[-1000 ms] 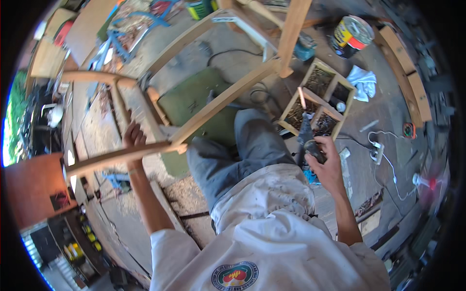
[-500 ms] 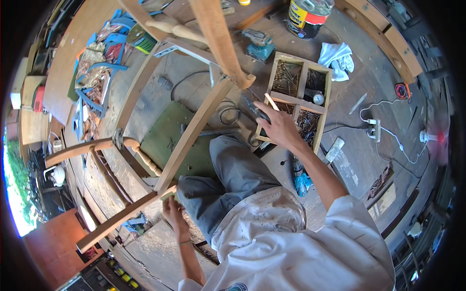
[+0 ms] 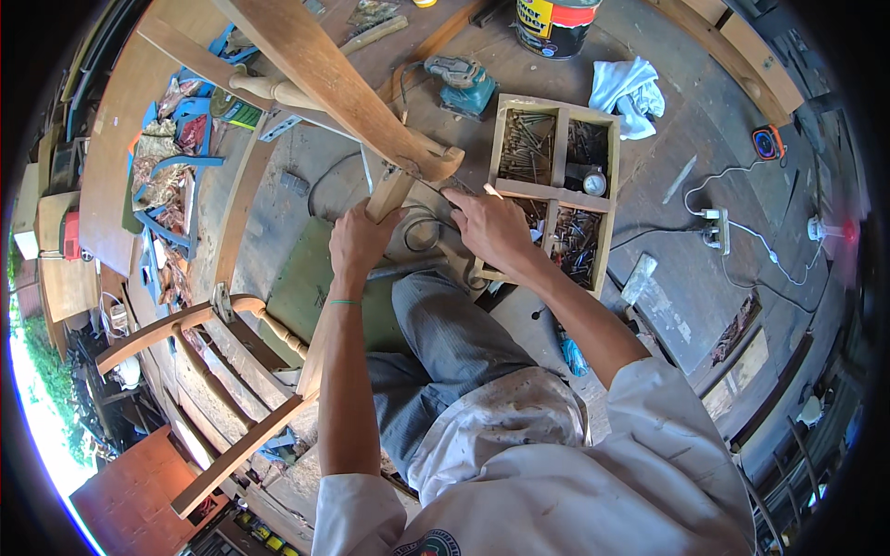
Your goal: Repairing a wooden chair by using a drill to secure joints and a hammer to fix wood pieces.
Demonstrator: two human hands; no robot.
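A bare wooden chair frame (image 3: 248,443) with turned spindles and curved members lies tipped on its side before me. My left hand (image 3: 358,243) is closed around one of its straight rails (image 3: 390,193), just below the joint with a curved leg (image 3: 345,91). At that joint, my right hand (image 3: 496,232) holds a slim dark metal tool (image 3: 432,186), its tip against the wood or very near it. My fingers cover the handle, so its exact kind is unclear. A pale thin stick (image 3: 492,191) pokes out between the right hand's fingers.
Right of the joint stands a divided wooden box (image 3: 553,193) of nails and screws, with a round gauge inside. Beyond are a teal power sander (image 3: 464,85), a large can (image 3: 553,30) and a white rag (image 3: 627,97). Cables run to a power strip (image 3: 717,232) at right.
My left hand has risen from the lower rail to grip the rail near the joint. My right hand has moved left, bringing the tool to the joint. The chair's upper part has shifted left.
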